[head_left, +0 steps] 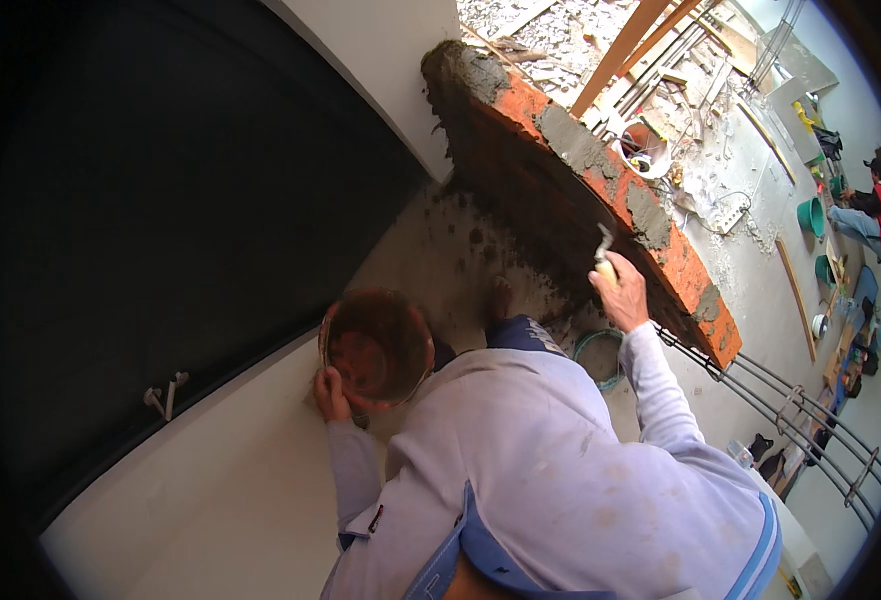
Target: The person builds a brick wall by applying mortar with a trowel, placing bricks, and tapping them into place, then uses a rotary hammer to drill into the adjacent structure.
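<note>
Brick wall (608, 185): ahead and right, its long axis running from far-left to near-right.
Right hand (622, 292): clenched around the trowel (606, 268); nearer to the wall.
Left hand (331, 394): grasping the rim of the bucket (375, 345), farther from the wall.

bucket (365, 350): left | trowel (605, 241): right, before wall (682, 265) | rubble (560, 45): behind wall

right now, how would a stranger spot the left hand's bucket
Find the big black panel at left. By its lower right edge, the left hand holds a bucket. Its reddish-brown colour sets it apart from the green buckets to its right.
</note>
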The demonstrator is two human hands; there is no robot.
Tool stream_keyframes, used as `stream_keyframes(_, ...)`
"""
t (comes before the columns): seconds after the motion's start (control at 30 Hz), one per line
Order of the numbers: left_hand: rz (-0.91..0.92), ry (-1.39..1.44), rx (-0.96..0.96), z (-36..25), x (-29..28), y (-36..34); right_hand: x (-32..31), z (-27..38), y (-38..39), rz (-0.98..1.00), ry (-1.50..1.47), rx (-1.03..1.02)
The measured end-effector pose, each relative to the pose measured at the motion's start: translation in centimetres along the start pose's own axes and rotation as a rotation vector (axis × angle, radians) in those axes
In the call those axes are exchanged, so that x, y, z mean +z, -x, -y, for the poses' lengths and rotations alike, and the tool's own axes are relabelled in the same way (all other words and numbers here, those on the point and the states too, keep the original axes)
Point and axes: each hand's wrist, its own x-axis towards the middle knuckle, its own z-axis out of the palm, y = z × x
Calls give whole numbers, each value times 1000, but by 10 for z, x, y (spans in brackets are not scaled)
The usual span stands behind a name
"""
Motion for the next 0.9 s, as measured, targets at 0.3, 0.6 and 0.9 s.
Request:
stream_keyframes(0.3, 159, -72, 190, -69, 40, -48, 65, 30, -37, -38, 167, -128)
stream_keyframes(0.6, 588, -64, 264, -175, 79, -106, 22, 119, 44, 622, 394, -294)
stream_keyframes(0.9, 921, -388, 579, -247, 114, -79, 95, 185, 82, 760, 399, -103)
